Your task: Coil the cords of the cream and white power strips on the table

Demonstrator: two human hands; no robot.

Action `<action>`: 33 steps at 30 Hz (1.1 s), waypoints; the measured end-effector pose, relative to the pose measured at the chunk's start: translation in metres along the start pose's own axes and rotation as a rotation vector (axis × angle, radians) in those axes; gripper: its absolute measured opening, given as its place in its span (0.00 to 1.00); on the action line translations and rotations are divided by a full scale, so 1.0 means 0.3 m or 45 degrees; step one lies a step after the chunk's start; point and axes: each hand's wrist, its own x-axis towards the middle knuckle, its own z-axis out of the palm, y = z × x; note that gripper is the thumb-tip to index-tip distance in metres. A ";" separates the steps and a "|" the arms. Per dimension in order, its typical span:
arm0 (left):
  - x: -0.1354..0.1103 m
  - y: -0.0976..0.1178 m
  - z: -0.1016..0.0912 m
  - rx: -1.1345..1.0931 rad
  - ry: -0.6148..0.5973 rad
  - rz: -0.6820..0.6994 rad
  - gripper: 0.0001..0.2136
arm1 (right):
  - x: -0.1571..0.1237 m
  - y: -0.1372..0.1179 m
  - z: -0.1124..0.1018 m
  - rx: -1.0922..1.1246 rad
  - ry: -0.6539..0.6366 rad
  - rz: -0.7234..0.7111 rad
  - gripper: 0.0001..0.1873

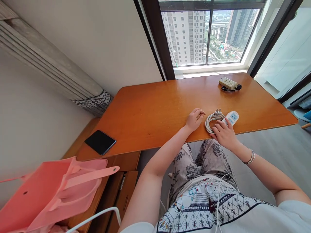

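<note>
A white power strip (232, 117) with blue sockets lies near the front edge of the wooden table (157, 106), its white cable coiled (211, 121) beside it with the plug on top. My right hand (224, 132) rests on the coil and the strip's near end, fingers curled over them. My left hand (194, 119) lies on the table just left of the coil, fingers loosely bent, holding nothing.
A second beige power strip (227, 83) with a black plug sits at the table's far side by the window. A dark tablet (100, 141) lies at the left corner. A pink bag (48, 191) stands on the low cabinet at left.
</note>
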 end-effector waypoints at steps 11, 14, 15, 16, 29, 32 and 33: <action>0.008 -0.063 -0.006 -0.121 0.057 -0.362 0.07 | -0.098 0.467 0.108 -0.204 0.106 0.208 0.23; 0.004 -0.054 -0.003 -0.088 -0.021 -0.307 0.07 | -0.126 0.556 0.128 -0.228 0.184 0.256 0.27; 0.003 -0.051 -0.004 -0.076 -0.044 -0.294 0.07 | -0.132 0.572 0.133 -0.224 0.195 0.262 0.28; 0.002 -0.048 -0.005 -0.062 -0.063 -0.284 0.07 | -0.137 0.580 0.136 -0.216 0.201 0.267 0.28; -0.005 -0.054 -0.006 -0.020 -0.004 -0.263 0.07 | 0.077 0.208 0.093 0.375 0.126 0.199 0.14; -0.010 -0.068 -0.004 -0.066 0.138 -0.273 0.06 | 0.199 0.125 0.113 0.576 -0.028 0.076 0.14; -0.011 -0.074 -0.004 -0.083 0.189 -0.277 0.07 | 0.242 0.112 0.124 0.608 -0.083 0.052 0.15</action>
